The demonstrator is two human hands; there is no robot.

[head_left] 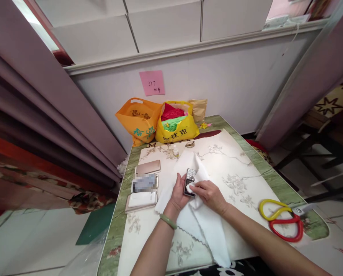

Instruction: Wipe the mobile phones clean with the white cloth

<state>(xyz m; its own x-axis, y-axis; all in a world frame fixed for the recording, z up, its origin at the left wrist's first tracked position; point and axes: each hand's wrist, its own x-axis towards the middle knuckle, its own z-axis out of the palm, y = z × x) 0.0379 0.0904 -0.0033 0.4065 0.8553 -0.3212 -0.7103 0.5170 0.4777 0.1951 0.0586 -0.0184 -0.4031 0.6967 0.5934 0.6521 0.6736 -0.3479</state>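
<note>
A small keypad phone (191, 174) lies in my left hand (177, 193), its keys toward the wall and its dark screen toward me. My left fingers and thumb hold it by the side. My right hand (210, 194) pinches a white cloth (217, 239) and presses a bunched part of it on the phone's screen. The rest of the cloth spreads under both hands and hangs toward the table's near edge. Left of my hands lie several other phones: a rose-gold one (148, 167), one with a blurred surface (139, 184) and a white one (142, 199) on top of another.
An orange bag (139, 120) and a yellow bag (178, 132) with red and green contents stand at the table's back, beside a brown packet (198, 109). Scissors (283, 220) with yellow and red handles lie at the right edge. A pink note (152, 82) hangs on the wall.
</note>
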